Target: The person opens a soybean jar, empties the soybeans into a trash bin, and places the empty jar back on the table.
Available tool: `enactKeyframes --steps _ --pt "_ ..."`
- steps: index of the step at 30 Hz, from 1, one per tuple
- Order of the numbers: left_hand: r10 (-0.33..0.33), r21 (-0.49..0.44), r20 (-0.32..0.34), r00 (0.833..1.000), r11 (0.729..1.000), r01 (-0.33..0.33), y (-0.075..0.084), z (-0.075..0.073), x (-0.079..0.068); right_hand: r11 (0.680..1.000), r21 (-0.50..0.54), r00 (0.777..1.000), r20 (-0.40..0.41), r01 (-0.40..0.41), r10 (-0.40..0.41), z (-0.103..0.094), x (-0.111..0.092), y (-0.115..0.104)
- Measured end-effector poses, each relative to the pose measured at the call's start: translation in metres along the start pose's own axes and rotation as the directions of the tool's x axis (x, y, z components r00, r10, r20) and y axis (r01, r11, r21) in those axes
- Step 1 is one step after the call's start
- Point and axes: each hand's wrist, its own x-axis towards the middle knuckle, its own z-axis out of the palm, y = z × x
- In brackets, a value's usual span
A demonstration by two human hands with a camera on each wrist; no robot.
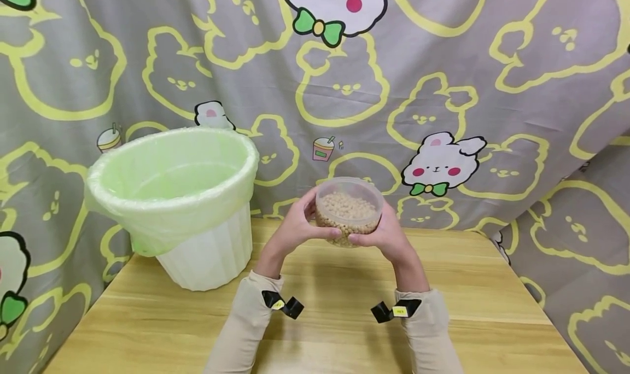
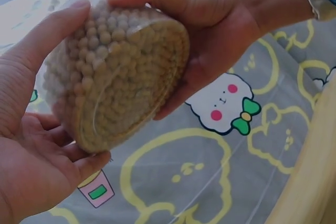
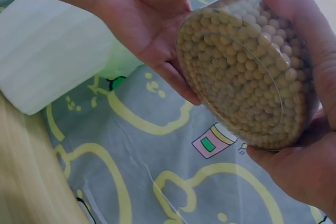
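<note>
A clear round plastic tub, filled well up with small beige beans or beads, is held above the table by both hands. My left hand grips its left side, thumb across the front. On the opposite side my right hand holds it likewise, the two thumbs nearly meeting. From below, the left wrist view shows the tub's base packed with the round pieces, fingers curled round its wall. In the right wrist view the base is tilted and lifted off the surface.
A white ribbed bin with a pale green liner bag over its rim stands on the left of the wooden table. Behind hangs a grey curtain with cartoon prints. Each forearm carries a black wrist mount.
</note>
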Motion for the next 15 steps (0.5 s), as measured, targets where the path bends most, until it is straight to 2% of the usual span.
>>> enactKeyframes --steps 7,9,15 --pt "0.014 -0.03 -0.018 1.0 0.999 -0.014 0.004 0.0 -0.001 0.999 -0.038 1.0 -0.003 -0.017 0.017 0.008 -0.001 -0.004" --pt "0.014 -0.019 -0.022 1.0 1.0 -0.014 0.004 -0.001 -0.002 0.998 -0.056 1.0 0.007 -0.014 0.014 0.011 -0.001 -0.007" --pt "0.023 0.057 -0.03 0.999 0.998 -0.021 -0.007 -0.006 0.0 0.99 -0.141 0.999 0.039 0.003 0.003 0.018 0.001 -0.018"
